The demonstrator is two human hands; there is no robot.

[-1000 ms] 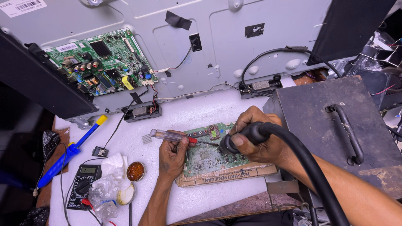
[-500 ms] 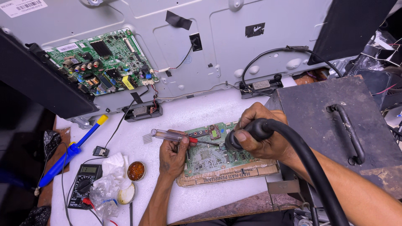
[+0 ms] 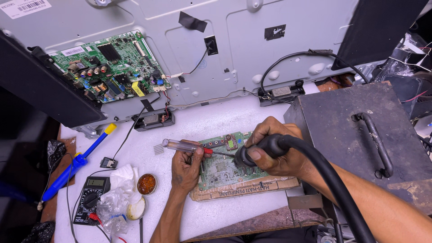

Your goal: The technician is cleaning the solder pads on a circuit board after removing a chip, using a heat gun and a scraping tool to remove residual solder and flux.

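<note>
Near edge of the white worktop [image 3: 216, 121]: a flat brown cardboard slab [image 3: 252, 187] with printed lettering along its front edge lies under a small green circuit board [image 3: 222, 168]. Left hand [image 3: 185, 165] rests curled on the board's left edge, fingers pinching a clear-handled screwdriver [image 3: 180, 145] that lies level, tip aimed right across the board. Right hand [image 3: 274, 150] is wrapped closed around a black hot-air wand [image 3: 256, 152], nozzle down on the board's right part, its thick black hose [image 3: 333, 184] trailing off toward the near right corner. Compared with half a second ago, both hands and both tools sit in the same place; no shift seen. Near left corner: a black multimeter [image 3: 91, 198], crumpled clear plastic [image 3: 112, 202], a round tin of amber flux [image 3: 146, 183]. Left edge: a blue and yellow desoldering pump [image 3: 76, 164]. Right edge: a dark metal box [image 3: 360, 135] with a handle on top. Far edge: a grey metal television back panel [image 3: 234, 54] carrying a larger green main board [image 3: 110, 67], black tape patches, and a white rectangular barcode label [image 3: 24, 6] at its far left corner.
</note>
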